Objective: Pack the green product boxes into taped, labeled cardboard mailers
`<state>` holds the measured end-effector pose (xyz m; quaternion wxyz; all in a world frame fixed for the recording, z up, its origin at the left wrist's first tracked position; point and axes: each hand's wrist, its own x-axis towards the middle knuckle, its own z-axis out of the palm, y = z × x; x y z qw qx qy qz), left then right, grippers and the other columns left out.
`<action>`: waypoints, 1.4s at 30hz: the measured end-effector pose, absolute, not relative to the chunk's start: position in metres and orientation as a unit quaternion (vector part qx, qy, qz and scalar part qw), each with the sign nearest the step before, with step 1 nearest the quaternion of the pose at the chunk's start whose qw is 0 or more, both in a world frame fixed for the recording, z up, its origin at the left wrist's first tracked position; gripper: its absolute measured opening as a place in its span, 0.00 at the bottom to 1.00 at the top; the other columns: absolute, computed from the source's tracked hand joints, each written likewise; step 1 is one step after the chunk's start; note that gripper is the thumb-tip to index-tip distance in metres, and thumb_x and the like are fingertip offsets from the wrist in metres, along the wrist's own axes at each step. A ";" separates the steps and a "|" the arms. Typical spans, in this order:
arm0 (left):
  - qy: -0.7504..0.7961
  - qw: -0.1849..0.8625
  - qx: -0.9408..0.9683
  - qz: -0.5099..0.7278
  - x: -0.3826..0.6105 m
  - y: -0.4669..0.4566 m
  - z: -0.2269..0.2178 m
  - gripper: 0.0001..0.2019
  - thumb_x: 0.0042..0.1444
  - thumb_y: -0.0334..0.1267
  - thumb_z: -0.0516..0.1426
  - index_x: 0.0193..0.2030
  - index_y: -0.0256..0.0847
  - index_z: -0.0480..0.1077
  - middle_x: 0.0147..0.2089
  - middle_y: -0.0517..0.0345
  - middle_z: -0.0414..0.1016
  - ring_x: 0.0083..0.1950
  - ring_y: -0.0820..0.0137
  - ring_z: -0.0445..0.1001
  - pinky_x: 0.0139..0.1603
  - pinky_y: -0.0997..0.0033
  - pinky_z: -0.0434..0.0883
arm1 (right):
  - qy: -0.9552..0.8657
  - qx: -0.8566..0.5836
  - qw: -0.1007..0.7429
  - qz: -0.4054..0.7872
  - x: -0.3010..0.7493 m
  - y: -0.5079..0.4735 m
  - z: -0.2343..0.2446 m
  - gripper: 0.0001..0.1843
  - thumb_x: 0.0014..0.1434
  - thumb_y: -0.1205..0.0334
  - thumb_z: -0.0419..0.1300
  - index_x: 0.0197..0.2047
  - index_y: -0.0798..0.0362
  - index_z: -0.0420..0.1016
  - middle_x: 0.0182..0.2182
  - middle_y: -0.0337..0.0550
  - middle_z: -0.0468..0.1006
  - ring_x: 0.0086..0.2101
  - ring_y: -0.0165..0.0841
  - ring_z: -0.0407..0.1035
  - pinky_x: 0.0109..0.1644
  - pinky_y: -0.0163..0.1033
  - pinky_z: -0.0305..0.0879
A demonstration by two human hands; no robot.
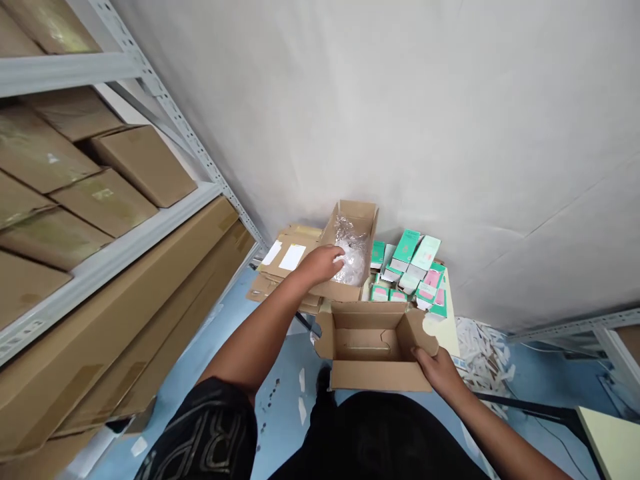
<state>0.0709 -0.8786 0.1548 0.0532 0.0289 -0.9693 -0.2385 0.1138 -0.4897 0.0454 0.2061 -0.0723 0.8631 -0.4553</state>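
Open carton (373, 347): plain brown cardboard, flaps up, nothing inside, held low at centre just in front of the body; no print legible on it.
Right hand (440, 370): closed round the open carton's near right corner, thumb on top of the wall, fingers underneath.
Left hand (324, 261): stretched forward into the far carton, fingers curled down onto the clear plastic; whether actually gripping cannot be told.
Far carton (356, 217): brown, lid flap raised, just behind the open carton.
Clear plastic (354, 257): crumpled, shiny, filling the far carton, touching the left fingertips.
Small packs (413, 267): teal and pink-and-white retail packs heaped just right of the far carton; printing too small to read.
Flat cardboard (283, 267): stack of folded-down cartons left of the far carton, under the left wrist, bearing two white labels (293, 257), text illegible.
Pale tabletop (450, 330): cream edge showing beneath the small packs.
Sleeve (210, 433): black, large pale letters, apparently "RR", partly cut off.
Metal shelving (115, 243): grey, at left, loaded with sealed brown cartons (143, 163); long flat cartons below; markings unreadable.
White scraps (480, 353): scattered on the blue floor (280, 413) at right.
Wall (400, 100): plain grey-white, behind everything.
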 end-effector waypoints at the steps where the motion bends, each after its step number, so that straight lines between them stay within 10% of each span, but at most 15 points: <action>1: -0.977 -0.010 0.013 -0.211 0.052 -0.884 0.147 0.18 0.58 0.40 0.62 0.55 0.42 0.76 0.59 0.47 0.78 0.58 0.57 0.75 0.60 0.64 0.68 | 0.864 -0.061 0.207 -0.455 0.120 -0.499 0.041 0.19 0.54 0.49 0.57 0.34 0.54 0.81 0.32 0.46 0.84 0.36 0.46 0.76 0.38 0.42 0.69; 7: -0.955 -0.283 0.016 -0.090 -0.016 -0.890 0.076 0.38 0.30 0.24 0.74 0.55 0.39 0.77 0.60 0.31 0.75 0.60 0.38 0.74 0.59 0.46 0.70 | 0.853 0.042 0.202 -0.479 0.164 -0.554 0.025 0.19 0.54 0.48 0.58 0.35 0.55 0.80 0.31 0.45 0.83 0.35 0.45 0.76 0.37 0.41 0.69; 21: -0.970 -0.222 -0.063 -0.076 -0.012 -0.891 0.050 0.20 0.49 0.36 0.68 0.51 0.37 0.79 0.51 0.32 0.79 0.55 0.48 0.78 0.55 0.55 0.73 | 0.853 0.097 0.175 -0.482 0.192 -0.591 0.030 0.19 0.54 0.47 0.56 0.34 0.53 0.79 0.33 0.45 0.83 0.37 0.45 0.76 0.39 0.41 0.69; 30: -0.993 -0.089 -0.047 -0.059 0.016 -0.894 0.114 0.18 0.59 0.24 0.53 0.55 0.33 0.74 0.54 0.34 0.77 0.59 0.50 0.75 0.57 0.56 0.71 | 0.851 0.077 0.196 -0.481 0.176 -0.584 0.037 0.15 0.54 0.51 0.56 0.32 0.51 0.79 0.32 0.44 0.83 0.36 0.44 0.76 0.36 0.40 0.67; 36: -0.980 0.076 0.017 -0.182 0.084 -0.900 0.178 0.20 0.64 0.35 0.54 0.62 0.42 0.68 0.51 0.48 0.79 0.50 0.58 0.77 0.50 0.63 0.71 | 0.867 0.026 0.218 -0.448 0.154 -0.571 0.040 0.14 0.55 0.53 0.55 0.31 0.51 0.78 0.32 0.45 0.83 0.37 0.45 0.76 0.38 0.41 0.67; 42: -0.904 -0.084 -0.222 -0.356 0.161 -0.841 0.156 0.08 0.56 0.36 0.60 0.42 0.49 0.78 0.43 0.54 0.81 0.49 0.57 0.78 0.56 0.62 0.69 | 0.856 0.008 0.222 -0.467 0.148 -0.563 0.038 0.14 0.55 0.53 0.56 0.32 0.51 0.79 0.35 0.47 0.84 0.39 0.46 0.76 0.40 0.42 0.68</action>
